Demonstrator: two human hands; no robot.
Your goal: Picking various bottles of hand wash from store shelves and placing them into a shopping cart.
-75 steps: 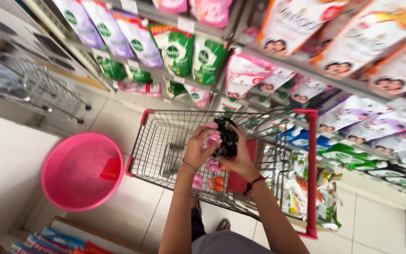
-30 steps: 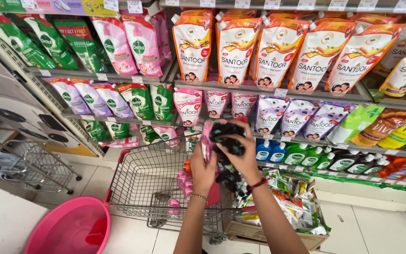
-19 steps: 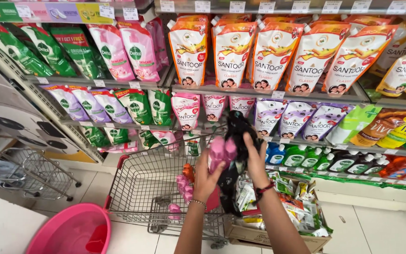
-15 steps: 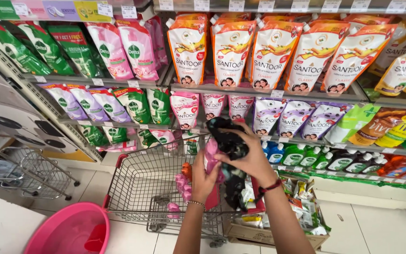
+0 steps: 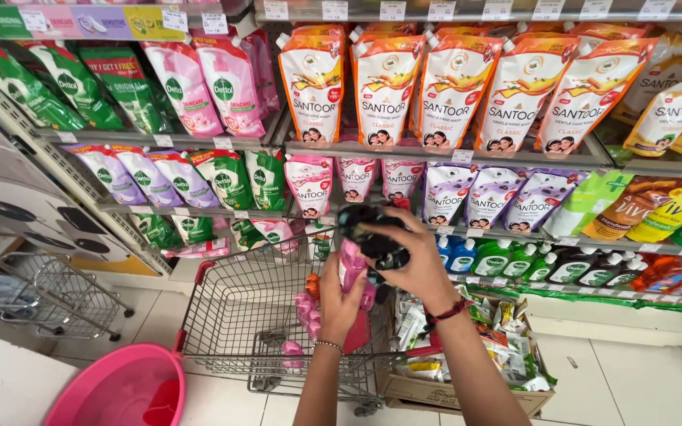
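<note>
The right hand closes its grip over the top of a black device, fingers curled down across its upper edge, and a dark band shows at that wrist. The left hand holds a pink bottle upright from below, palm and fingers wrapped round its lower part, with a thin beaded bracelet on the wrist. The black device sits right against the top of the pink bottle, and both are held in front of the shelves, above the far end of a wire shopping trolley with red trim. Inside the trolley lie a few small pink packs near the left hand. Just right of the trolley stands a cardboard box on the floor, crammed with mixed sachets and packets. Behind the hands, a shelf row carries small pink and purple refill pouches, and the row above it holds large orange and white pouches. To the left hang green and pink pouches on a slanted rack. Low on the right, a row of green, blue and dark pump bottles lines the bottom shelf. A pink plastic basin stands on the tiled floor at lower left, near a second, empty wire basket.
</note>
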